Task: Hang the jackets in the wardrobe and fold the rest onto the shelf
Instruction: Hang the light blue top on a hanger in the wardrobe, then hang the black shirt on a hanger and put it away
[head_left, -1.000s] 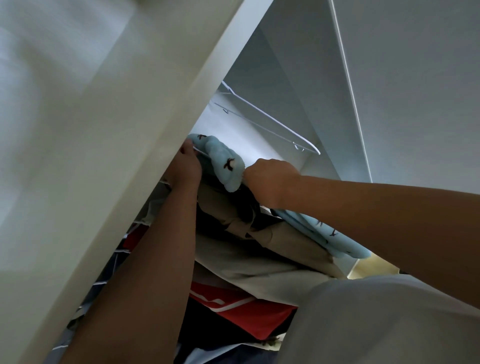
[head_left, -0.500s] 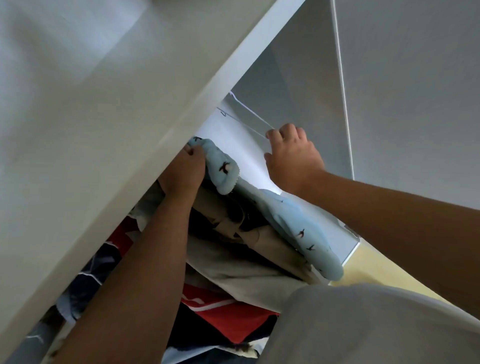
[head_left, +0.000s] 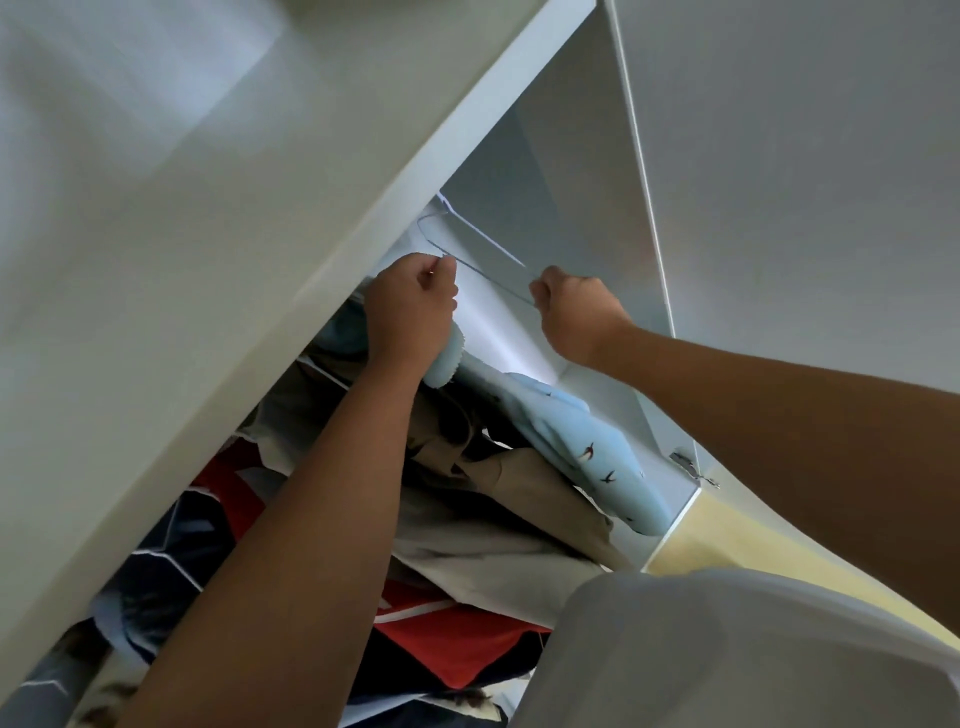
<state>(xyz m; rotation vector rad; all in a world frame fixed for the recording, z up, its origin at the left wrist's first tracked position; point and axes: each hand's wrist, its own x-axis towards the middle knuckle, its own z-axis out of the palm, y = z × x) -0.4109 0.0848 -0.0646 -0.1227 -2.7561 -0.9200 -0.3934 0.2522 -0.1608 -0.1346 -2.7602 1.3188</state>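
Both fists show only their backs, so the fingertips are hidden. The left hand (head_left: 413, 312) is curled tight on one end of a thin white wire hanger (head_left: 491, 278), and the right hand (head_left: 576, 312), at 3 o'clock from it, is clamped on the other end. The wire is faint against the pale wardrobe interior, and whether it hangs from anything cannot be told. A second wire line runs just above it toward 11 o'clock, too thin to tell whether it belongs to the same hanger. The white wardrobe panel (head_left: 208, 234) fills the view from 9 to 12 o'clock and cuts off the left side of the clothes. The light blue garment (head_left: 587, 452) with small bird prints starts under the left wrist and slopes toward 4 o'clock. Beside it toward 7 o'clock come a tan garment (head_left: 540, 488), a red garment (head_left: 457, 649) and a navy garment (head_left: 171, 545), all partly covered by the left forearm. A grey sleeve (head_left: 727, 649) blocks 5 o'clock, and a metal hinge (head_left: 691, 467) sits at 3 o'clock
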